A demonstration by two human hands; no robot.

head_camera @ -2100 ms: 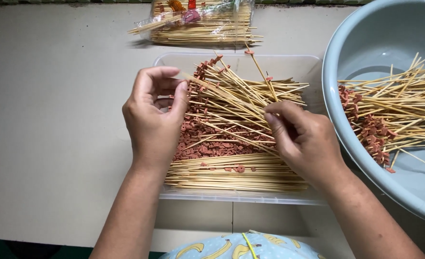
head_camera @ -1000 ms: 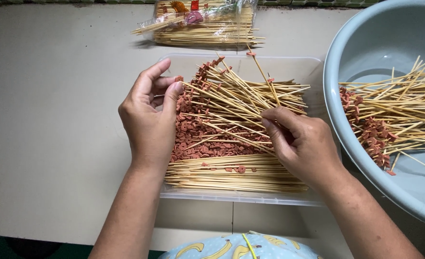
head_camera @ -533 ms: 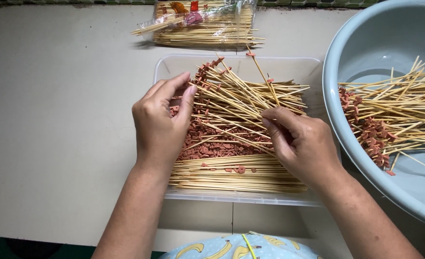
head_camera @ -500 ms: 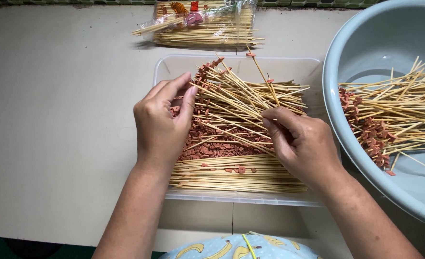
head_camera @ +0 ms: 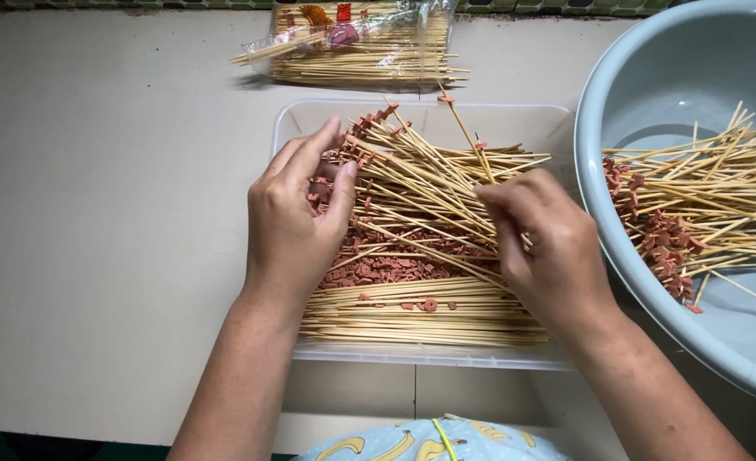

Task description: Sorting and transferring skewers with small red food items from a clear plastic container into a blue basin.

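Bamboo fills the head view: a loose heap of thin pale bamboo skewers with small reddish-brown meat pieces [head_camera: 421,192] lies across a clear shallow rectangular plastic tray [head_camera: 514,119] on the pale beige counter [head_camera: 113,222]. The left hand [head_camera: 297,218] comes in from below with its forearm rising straight up the frame; its palm faces down and its fingers are curled over the left end of the heap, the thumb pressing against the meat-tipped ends, so this grip is a loose hold on the heap's edge. The right hand [head_camera: 544,248] reaches in at a slant from the lower right, knuckles up; its thumb and forefinger are pinched together on a few skewers from that heap. A neat flat row of bare pale bamboo sticks [head_camera: 421,316] lies along the tray's near side. To the right, a large round pale blue plastic basin [head_camera: 642,77] holds more meat-tipped skewers [head_camera: 694,213]. At the far edge lies a clear plastic packet of bamboo sticks [head_camera: 369,43].
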